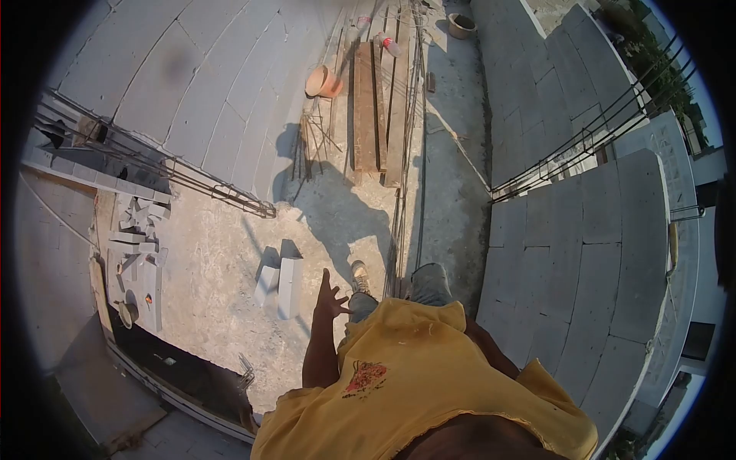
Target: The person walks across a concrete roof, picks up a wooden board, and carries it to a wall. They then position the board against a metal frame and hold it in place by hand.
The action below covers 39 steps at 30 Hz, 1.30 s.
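My left hand (331, 297) hangs in the air beside my left leg, fingers spread and holding nothing. Closest to it, on the dusty concrete floor, a pale block (290, 285) stands next to a second, shorter pale block (266, 285); the hand is apart from both. Only my right forearm (491, 349) shows at the side of my yellow shirt (429, 360); the shirt and body hide the right hand. One shoe (359, 277) is visible on the floor ahead of me.
Long boards (366, 115) and thin steel bars (400, 207) lie ahead, near an orange bucket (323, 82) and a plastic bottle (389, 46). Block walls (567, 253) rise on both sides. Broken blocks (136, 230) are piled left, above a dark floor opening (180, 368). Rebar (222, 192) juts out.
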### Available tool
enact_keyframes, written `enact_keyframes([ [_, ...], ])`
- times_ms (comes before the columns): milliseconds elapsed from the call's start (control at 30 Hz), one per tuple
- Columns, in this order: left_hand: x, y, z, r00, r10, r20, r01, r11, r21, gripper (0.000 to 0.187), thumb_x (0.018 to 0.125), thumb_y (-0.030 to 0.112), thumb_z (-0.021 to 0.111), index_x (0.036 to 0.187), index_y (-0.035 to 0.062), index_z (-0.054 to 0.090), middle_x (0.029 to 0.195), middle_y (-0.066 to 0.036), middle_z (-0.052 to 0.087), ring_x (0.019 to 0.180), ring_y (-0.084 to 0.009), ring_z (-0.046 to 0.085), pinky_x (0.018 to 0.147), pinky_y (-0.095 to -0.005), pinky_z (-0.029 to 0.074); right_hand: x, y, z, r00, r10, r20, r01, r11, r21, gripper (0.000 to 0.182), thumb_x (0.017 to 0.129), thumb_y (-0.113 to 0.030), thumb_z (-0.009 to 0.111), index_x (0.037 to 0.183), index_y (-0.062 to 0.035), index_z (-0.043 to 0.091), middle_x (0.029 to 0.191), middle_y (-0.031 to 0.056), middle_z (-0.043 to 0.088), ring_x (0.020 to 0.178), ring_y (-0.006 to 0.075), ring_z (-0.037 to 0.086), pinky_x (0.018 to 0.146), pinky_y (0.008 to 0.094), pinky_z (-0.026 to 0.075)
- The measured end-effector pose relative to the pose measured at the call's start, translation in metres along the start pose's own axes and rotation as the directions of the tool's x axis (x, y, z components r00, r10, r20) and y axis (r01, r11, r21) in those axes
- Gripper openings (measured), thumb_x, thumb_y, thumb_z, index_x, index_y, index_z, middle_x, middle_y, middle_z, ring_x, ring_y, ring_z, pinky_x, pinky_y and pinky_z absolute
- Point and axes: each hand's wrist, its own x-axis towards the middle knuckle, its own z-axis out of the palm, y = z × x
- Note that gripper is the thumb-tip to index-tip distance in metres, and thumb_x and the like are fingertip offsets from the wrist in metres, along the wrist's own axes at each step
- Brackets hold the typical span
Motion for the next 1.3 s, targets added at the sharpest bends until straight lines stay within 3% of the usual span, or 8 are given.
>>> enact_keyframes([
  [67,0.029,0.053,0.033,0.983,0.168,0.077,-0.136,0.938,-0.318,0.112,0.078,0.077,0.059,0.156,0.0342,-0.009,0.162,-0.016,0.003,0.143,-0.0473,0.021,0.102,-0.0745,0.034,0.009,-0.01,-0.009,0.999,-0.048,0.018,0.048,0.999,0.021,0.088,0.082,-0.036,0.077,0.151,-0.0092,0.029,0.145,0.0179,0.046,0.129,0.0269,0.048,0.107,0.0399,0.039],
  [300,0.07,0.237,0.171,0.922,0.38,0.068,-0.375,0.839,0.394,0.097,0.086,0.073,0.053,0.157,0.0312,0.002,0.162,-0.016,0.01,0.142,-0.0471,0.025,0.1,-0.0729,0.035,0.062,-0.084,-0.089,0.986,-0.162,0.041,0.159,0.985,0.068,0.085,0.083,-0.036,0.076,0.15,-0.0091,0.032,0.145,0.0174,0.046,0.129,0.0267,0.048,0.107,0.0403,0.04],
  [467,0.129,0.256,0.255,0.902,0.422,-0.088,-0.31,0.777,0.548,0.098,0.086,0.072,0.053,0.156,0.0321,-0.003,0.162,-0.018,0.011,0.143,-0.0474,0.024,0.098,-0.0749,0.033,0.129,-0.125,-0.224,0.974,-0.177,-0.144,0.17,0.983,-0.063,0.079,0.084,-0.033,0.074,0.149,-0.0095,0.035,0.143,0.0177,0.048,0.128,0.028,0.049,0.106,0.0414,0.041],
  [633,0.151,0.168,0.346,0.921,0.187,-0.341,0.007,0.869,0.496,0.098,0.084,0.074,0.054,0.157,0.0305,0.004,0.161,-0.012,0.019,0.137,-0.0485,0.033,0.097,-0.0759,0.033,0.161,-0.233,-0.398,0.902,-0.096,-0.42,-0.172,0.814,-0.555,0.066,0.084,-0.014,0.061,0.147,-0.0123,0.039,0.131,0.0207,0.058,0.12,0.037,0.056,0.1,0.0466,0.046],
  [767,0.173,0.08,0.404,0.941,0.06,-0.334,0.121,0.86,0.496,0.102,0.085,0.076,0.05,0.158,0.0199,0.005,0.16,-0.017,0.022,0.137,-0.0447,0.036,0.099,-0.0675,0.04,0.177,-0.389,-0.499,0.814,-0.397,-0.423,-0.019,0.71,-0.704,0.065,0.082,-0.01,0.055,0.145,-0.0128,0.04,0.121,0.0213,0.062,0.109,0.0382,0.062,0.094,0.0468,0.048],
  [867,0.195,0.053,0.453,0.967,-0.03,-0.252,0.145,0.88,0.452,0.1,0.086,0.074,0.049,0.157,0.0172,0.007,0.158,-0.017,0.025,0.136,-0.0419,0.039,0.1,-0.0623,0.041,0.215,-0.502,-0.547,0.835,-0.319,-0.448,-0.036,0.781,-0.623,0.06,0.086,-0.018,0.058,0.144,-0.0118,0.042,0.132,0.021,0.058,0.123,0.0375,0.055,0.103,0.0471,0.043],
  [1133,0.323,0.213,0.638,0.911,-0.314,0.268,0.306,0.949,0.072,0.096,0.09,0.07,0.049,0.156,0.0098,0.014,0.154,-0.017,0.034,0.132,-0.0344,0.046,0.103,-0.0483,0.044,0.328,-0.739,-0.583,0.859,-0.492,-0.141,0.258,0.655,-0.71,0.065,0.089,-0.018,0.062,0.148,-0.0146,0.037,0.132,0.0128,0.056,0.108,0.0256,0.063,0.097,0.0421,0.047],
  [1300,0.383,0.353,0.758,0.926,-0.29,0.241,0.213,0.93,0.3,0.102,0.088,0.072,0.049,0.155,0.003,0.014,0.15,-0.02,0.039,0.132,-0.0318,0.047,0.107,-0.0412,0.043,0.353,-0.816,-0.676,0.864,-0.419,-0.281,0.138,0.733,-0.666,0.066,0.089,-0.017,0.062,0.149,-0.0147,0.037,0.133,0.0122,0.056,0.105,0.0212,0.063,0.093,0.038,0.05],
])
